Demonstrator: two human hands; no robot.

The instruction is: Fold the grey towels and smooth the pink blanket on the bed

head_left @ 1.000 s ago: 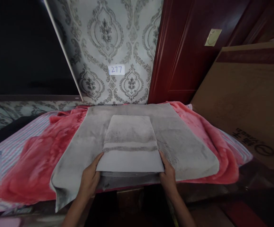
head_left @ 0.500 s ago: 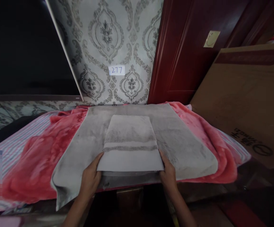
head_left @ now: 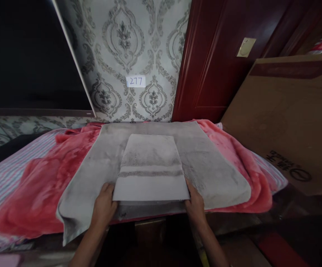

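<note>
A light grey folded towel [head_left: 151, 152] lies on the grey plush cloth, crossed by a darker band. Along its near side runs a smooth pale strip [head_left: 151, 188]; whether this belongs to the towel or is a separate sheet I cannot tell. My left hand [head_left: 104, 204] is closed at the strip's near left corner, its fingers partly hidden. At the near right corner, my right hand [head_left: 196, 202] grips the edge with its thumb side up. The spread grey cloth [head_left: 213, 178] reaches out beyond the towel on both sides, with its front left corner hanging down.
Under the grey cloth is a red plush blanket [head_left: 35, 196] over a striped sheet [head_left: 19, 155]. A dark screen [head_left: 33, 55] stands at the left, and a large cardboard box [head_left: 283, 122] leans at the right. Behind are patterned wallpaper and a dark red door [head_left: 205, 55].
My left hand's fingers have shifted slightly off the strip's top toward its left side. The right hand stays at its corner. The whole view has shifted slightly.
</note>
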